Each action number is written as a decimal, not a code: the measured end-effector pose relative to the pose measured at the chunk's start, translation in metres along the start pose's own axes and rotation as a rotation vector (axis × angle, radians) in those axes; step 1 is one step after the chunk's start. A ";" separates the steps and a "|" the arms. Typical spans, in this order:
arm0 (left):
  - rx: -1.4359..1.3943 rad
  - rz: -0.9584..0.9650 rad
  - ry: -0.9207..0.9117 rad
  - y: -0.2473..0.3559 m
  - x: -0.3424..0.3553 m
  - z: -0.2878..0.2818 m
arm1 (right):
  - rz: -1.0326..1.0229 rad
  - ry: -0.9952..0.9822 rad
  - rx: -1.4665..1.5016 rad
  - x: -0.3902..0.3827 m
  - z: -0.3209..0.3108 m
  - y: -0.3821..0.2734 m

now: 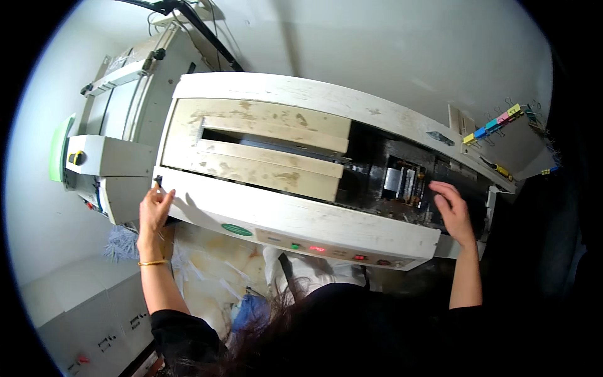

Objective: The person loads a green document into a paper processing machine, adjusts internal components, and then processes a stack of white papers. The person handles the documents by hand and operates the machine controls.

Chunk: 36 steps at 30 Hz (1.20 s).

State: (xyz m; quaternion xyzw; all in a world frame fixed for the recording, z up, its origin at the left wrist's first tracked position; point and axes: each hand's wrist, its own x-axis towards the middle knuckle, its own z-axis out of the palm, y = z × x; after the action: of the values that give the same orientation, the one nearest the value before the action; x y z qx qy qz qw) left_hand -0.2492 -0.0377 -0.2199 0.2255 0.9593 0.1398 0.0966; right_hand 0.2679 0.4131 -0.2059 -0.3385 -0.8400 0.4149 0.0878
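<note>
A long white machine (301, 85) fills the middle of the view, with stained beige clamp plates (264, 169) either side of a long slot, and a control panel (326, 250) with a lit red display on its front. My left hand (154, 207) is at its front left end, fingers at a small black lever (158, 181), apparently holding it. My right hand (449, 207) is over the dark recessed right section, fingers apart and slightly curled, beside a metal roller assembly (404, 182).
Another white machine (110, 157) stands at left. At back right hang coloured binder clips (493, 125) and a yellow-handled tool (499, 169). A black arm (210, 38) crosses above. Below are paper shreds (125, 245) and a blue cloth or bag (251, 314).
</note>
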 end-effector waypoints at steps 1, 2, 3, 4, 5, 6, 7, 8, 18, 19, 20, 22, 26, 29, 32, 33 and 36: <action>-0.106 -0.009 0.010 0.019 -0.004 -0.003 | -0.050 -0.049 0.048 0.009 0.017 -0.020; -0.142 -0.009 -0.016 0.014 -0.008 -0.006 | -0.059 -0.120 0.161 0.020 0.036 -0.044; -0.186 -0.007 -0.047 0.006 -0.009 -0.007 | -0.065 -0.189 0.267 0.032 0.055 -0.067; -0.166 0.018 -0.086 0.013 -0.008 -0.012 | -0.096 -0.222 0.250 0.041 0.071 -0.081; -0.141 0.039 -0.121 0.020 -0.010 -0.019 | -0.129 -0.258 0.239 0.052 0.090 -0.091; -0.073 0.056 -0.111 0.015 -0.010 -0.019 | -0.100 -0.256 0.224 0.061 0.108 -0.105; -0.003 0.221 -0.101 0.000 -0.007 -0.018 | -0.188 -0.179 0.146 0.071 0.126 -0.109; 0.010 0.265 -0.113 -0.011 -0.009 -0.021 | -0.143 -0.171 0.090 0.082 0.137 -0.120; 0.193 0.541 -0.334 -0.016 0.001 -0.046 | 0.215 -0.156 -0.093 0.122 0.186 -0.133; 0.176 0.575 -0.336 -0.019 0.002 -0.046 | 0.230 -0.160 -0.029 0.125 0.185 -0.128; 0.186 0.578 -0.358 -0.018 0.004 -0.049 | 0.303 -0.264 -0.037 0.132 0.184 -0.125; 0.184 0.589 -0.383 -0.016 0.007 -0.052 | 0.367 -0.399 -0.097 0.144 0.183 -0.120; 0.171 0.602 -0.349 -0.021 0.004 -0.051 | 0.466 -0.565 -0.146 0.159 0.180 -0.119; 0.198 0.598 -0.340 -0.017 0.006 -0.049 | 0.470 -0.611 -0.181 0.162 0.181 -0.113; 0.200 0.556 -0.355 -0.018 0.003 -0.048 | 0.474 -0.626 -0.231 0.168 0.187 -0.113; 0.198 0.551 -0.363 -0.018 0.004 -0.049 | 0.480 -0.621 -0.250 0.169 0.188 -0.112; 0.177 0.555 -0.364 -0.018 0.003 -0.048 | 0.570 -0.731 -0.248 0.178 0.191 -0.110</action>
State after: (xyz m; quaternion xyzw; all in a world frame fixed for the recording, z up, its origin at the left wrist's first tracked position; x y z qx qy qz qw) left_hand -0.2716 -0.0627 -0.1807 0.5066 0.8369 0.0344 0.2044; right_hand -0.0027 0.3583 -0.2689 -0.3950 -0.7327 0.4111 -0.3717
